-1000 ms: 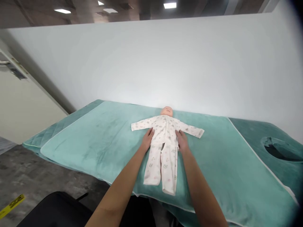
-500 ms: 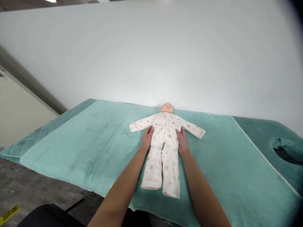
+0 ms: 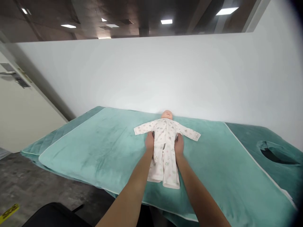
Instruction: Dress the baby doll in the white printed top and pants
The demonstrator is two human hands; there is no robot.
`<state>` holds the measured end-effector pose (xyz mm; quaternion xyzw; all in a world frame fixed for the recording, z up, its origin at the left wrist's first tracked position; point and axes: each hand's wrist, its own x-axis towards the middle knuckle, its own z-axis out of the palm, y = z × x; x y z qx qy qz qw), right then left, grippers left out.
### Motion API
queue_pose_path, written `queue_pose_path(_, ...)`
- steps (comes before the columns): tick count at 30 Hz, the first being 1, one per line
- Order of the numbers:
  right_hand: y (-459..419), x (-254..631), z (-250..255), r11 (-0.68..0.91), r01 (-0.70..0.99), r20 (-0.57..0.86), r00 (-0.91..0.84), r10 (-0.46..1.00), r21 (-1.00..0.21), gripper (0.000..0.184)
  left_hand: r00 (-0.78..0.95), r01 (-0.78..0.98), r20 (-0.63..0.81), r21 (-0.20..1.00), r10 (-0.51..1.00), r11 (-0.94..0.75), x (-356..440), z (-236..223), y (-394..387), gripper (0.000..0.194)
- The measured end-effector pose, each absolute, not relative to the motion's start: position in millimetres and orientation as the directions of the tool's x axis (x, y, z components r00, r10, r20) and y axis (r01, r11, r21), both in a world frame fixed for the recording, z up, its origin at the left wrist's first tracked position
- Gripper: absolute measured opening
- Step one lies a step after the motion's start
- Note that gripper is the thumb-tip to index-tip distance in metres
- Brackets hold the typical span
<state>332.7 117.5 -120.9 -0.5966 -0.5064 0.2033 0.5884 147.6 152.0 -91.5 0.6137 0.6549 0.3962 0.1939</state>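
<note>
A baby doll [image 3: 167, 114] lies on its back on the green bed cover, head toward the wall. Its long-sleeved white top [image 3: 164, 132] and matching trousers [image 3: 167, 165] carry small printed figures. The sleeves spread out to both sides. My left hand [image 3: 149, 142] presses against the left side of the doll's torso, fingers curled in at the waist. Opposite it, my right hand [image 3: 179, 145] holds the other side the same way. Some fingertips on both hands are hidden by the hands and cloth.
The green bed cover [image 3: 101, 151] reaches to the white wall [image 3: 142, 75]. At the right a dark round opening [image 3: 278, 154] is cut in the bed. A door [image 3: 26, 110] with a handle stands at left. A black seat [image 3: 54, 216] is below.
The view has tilted up, showing more ceiling and door. My fingers have moved further in along the doll's sides; the doll stays lying in place.
</note>
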Motion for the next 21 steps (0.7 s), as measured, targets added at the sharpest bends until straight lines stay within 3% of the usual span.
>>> queue_pose_path(5, 104, 332, -119, 0.125, 0.535, 0.381, 0.4, 0.834, -0.836, 0.045, -0.087, 0.769, 0.319, 0.623, 0.944, -0.139, 143, -87, 130, 0.025)
queue_pose_path(11, 96, 346, -125, 0.142, 0.637, 0.413, 0.3, 0.86, -0.758, 0.029, 0.081, 0.827, 0.314, 0.508, 0.946, -0.24, 127, -78, 117, 0.034)
queue_pose_path(18, 60, 436, -113, 0.191, 0.704, 0.387, 0.128, 0.913, -0.684, 0.05, 0.28, 0.826, 0.259, 0.426, 0.925, -0.369, 53, -62, 106, 0.043)
queue_pose_path(19, 51, 457, -110, 0.173, 0.758, 0.352, 0.08, 0.932, -0.629, 0.052, 0.31, 0.833, 0.247, 0.395, 0.918, -0.388, 35, -61, 104, 0.046)
queue_pose_path(21, 31, 501, -109, 0.088, 0.876, 0.243, 0.034, 0.969, -0.473, 0.057, 0.432, 0.857, 0.187, 0.218, 0.882, -0.466, -1, -56, 100, 0.055)
